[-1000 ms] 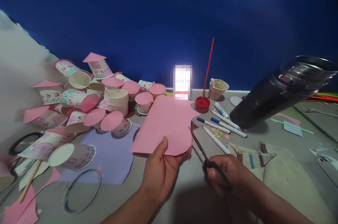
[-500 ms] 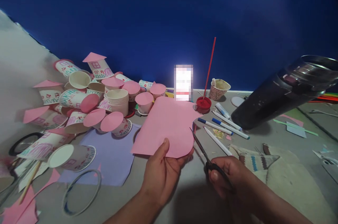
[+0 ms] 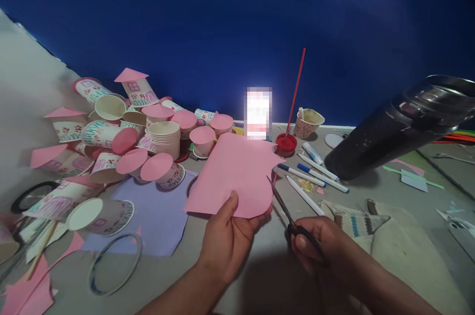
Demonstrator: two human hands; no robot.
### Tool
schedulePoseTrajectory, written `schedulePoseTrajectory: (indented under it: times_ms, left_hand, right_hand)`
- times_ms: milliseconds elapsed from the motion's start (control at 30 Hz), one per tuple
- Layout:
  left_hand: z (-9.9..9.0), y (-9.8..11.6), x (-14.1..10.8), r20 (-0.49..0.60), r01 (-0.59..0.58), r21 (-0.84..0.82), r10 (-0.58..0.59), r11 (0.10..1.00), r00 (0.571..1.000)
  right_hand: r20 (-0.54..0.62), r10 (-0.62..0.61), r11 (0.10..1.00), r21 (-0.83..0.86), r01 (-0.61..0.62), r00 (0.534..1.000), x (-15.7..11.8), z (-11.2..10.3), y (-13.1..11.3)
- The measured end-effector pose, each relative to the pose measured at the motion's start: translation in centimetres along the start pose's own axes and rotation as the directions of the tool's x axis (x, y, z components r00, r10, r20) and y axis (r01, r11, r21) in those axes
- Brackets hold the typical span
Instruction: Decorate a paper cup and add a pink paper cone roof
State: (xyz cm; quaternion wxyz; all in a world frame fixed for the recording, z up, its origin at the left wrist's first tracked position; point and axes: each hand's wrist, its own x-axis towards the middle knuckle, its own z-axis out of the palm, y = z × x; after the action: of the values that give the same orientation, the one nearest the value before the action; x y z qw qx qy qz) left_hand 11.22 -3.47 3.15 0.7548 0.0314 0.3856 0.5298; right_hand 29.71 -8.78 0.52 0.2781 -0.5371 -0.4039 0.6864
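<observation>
My left hand pinches the near edge of a sheet of pink paper, thumb on top and fingers beneath. The sheet's right side has a curved cut edge and jagged points farther up. In my right hand is a pair of dark-handled scissors, its fingers through the loops. The blades point up and away, with their tips at the curved right edge of the paper. Under the sheet's left side lies a purple sheet.
Decorated paper cups with pink tops are heaped at left, beside a stack of plain cups. A tape ring lies in front. Behind the hands are a red pot, several markers and a large black flask.
The view has shifted slightly. Both hands, the pink paper and the scissors keep nearly the same places relative to each other.
</observation>
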Motion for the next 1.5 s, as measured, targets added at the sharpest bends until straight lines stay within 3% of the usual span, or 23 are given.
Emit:
schedulePoseTrajectory:
  times_ms: [733,1033,1200,1367,1500]
  left_hand:
    - [-0.5,0.0,0.1,0.02,0.024,0.001,-0.024,1.0,1.0]
    - [-0.5,0.1,-0.1,0.006,-0.002,0.018,0.002,1.0,1.0]
    - [-1.4,0.3,-0.6,0.016,0.01,-0.011,-0.009,1.0,1.0]
    - [-2.8,0.7,-0.9,0.096,0.008,-0.051,-0.003,0.999,0.995]
    - [-3.4,0.8,-0.8,0.085,0.023,-0.046,-0.019,0.999,0.996]
  right_hand:
    - [0.02,0.01,0.999,-0.047,-0.009,1.0,-0.3,0.1,-0.8]
    - [0.047,0.04,0.999,-0.039,-0.039,0.998,-0.2,-0.7,0.4]
    - [0.103,0.058,0.998,-0.033,-0.055,0.993,-0.5,-0.6,0.6]
    - [0.149,0.064,0.996,-0.065,-0.055,0.987,-0.7,-0.3,0.0]
    - [0.15,0.104,0.992,-0.083,-0.092,0.983,-0.7,-0.1,-0.8]
